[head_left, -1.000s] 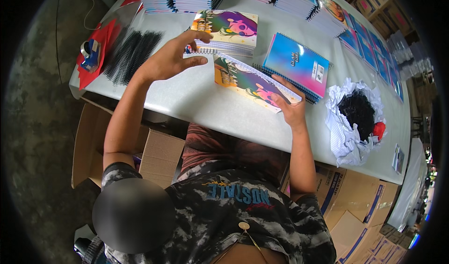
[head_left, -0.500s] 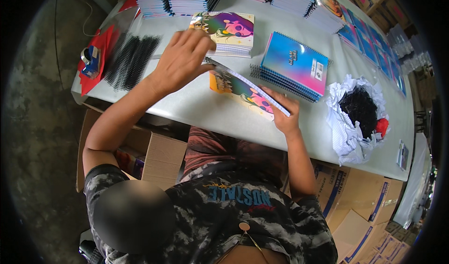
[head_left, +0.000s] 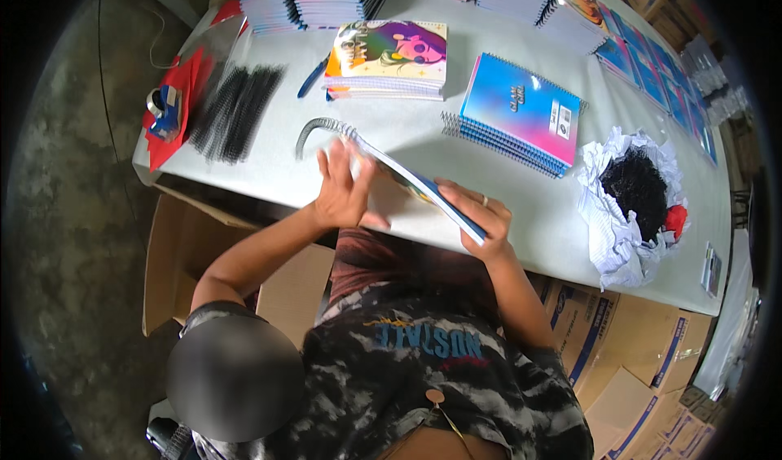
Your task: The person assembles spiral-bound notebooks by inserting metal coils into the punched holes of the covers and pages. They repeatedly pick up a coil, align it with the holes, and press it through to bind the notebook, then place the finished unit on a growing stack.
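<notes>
I hold a colourful unbound notebook (head_left: 417, 186) tilted up on its edge over the near side of the white table (head_left: 407, 134). My left hand (head_left: 338, 187) presses flat against its left end, fingers spread. A grey wire spiral coil (head_left: 314, 130) curves out from that end just above my fingers. My right hand (head_left: 476, 215), with a ring on one finger, grips the notebook's lower right corner.
A stack of colourful notebooks (head_left: 391, 57) and a blue spiral-bound stack (head_left: 521, 110) lie beyond. Black coils (head_left: 236, 110) and a tape dispenser (head_left: 167, 105) on red sheets sit at the left. Crumpled white paper holds black scraps (head_left: 635, 187). Cardboard boxes (head_left: 603, 338) stand below.
My left hand came back from the colourful stack to the notebook's left end. The notebook rose from lying flat to standing tilted on edge, and the coil now shows at its left.
</notes>
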A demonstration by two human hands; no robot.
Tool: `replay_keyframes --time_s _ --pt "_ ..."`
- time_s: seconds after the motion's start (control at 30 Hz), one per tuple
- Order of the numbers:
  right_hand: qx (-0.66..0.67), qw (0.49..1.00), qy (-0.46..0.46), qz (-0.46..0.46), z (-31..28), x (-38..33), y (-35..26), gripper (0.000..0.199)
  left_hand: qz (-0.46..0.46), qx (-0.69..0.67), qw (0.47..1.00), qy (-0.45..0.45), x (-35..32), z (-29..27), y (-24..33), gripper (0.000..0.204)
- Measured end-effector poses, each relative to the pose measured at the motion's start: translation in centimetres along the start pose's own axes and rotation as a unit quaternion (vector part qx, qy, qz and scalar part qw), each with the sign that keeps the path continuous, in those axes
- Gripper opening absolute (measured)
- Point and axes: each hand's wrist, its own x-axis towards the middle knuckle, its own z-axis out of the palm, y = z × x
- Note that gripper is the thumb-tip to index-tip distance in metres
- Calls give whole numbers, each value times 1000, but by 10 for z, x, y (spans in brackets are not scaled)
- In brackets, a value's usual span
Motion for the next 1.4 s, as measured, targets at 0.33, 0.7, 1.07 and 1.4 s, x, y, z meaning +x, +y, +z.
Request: replay_keyframes --time_s 0.33,0.7,1.07,1.4 --pt "-33 999 -12 -37 0 10 0 30 -45 32 989 138 4 2 -52 98" --pt "-3 999 -24 -33 -3 7 -3 31 102 21 984 147 24 -19 5 104" --pt "22 999 -36 -17 5 4 -13 31 107 2 979 171 48 -15 10 99" --pt "39 999 -34 0 12 8 -15 29 -49 -77 982 167 72 -33 13 99"
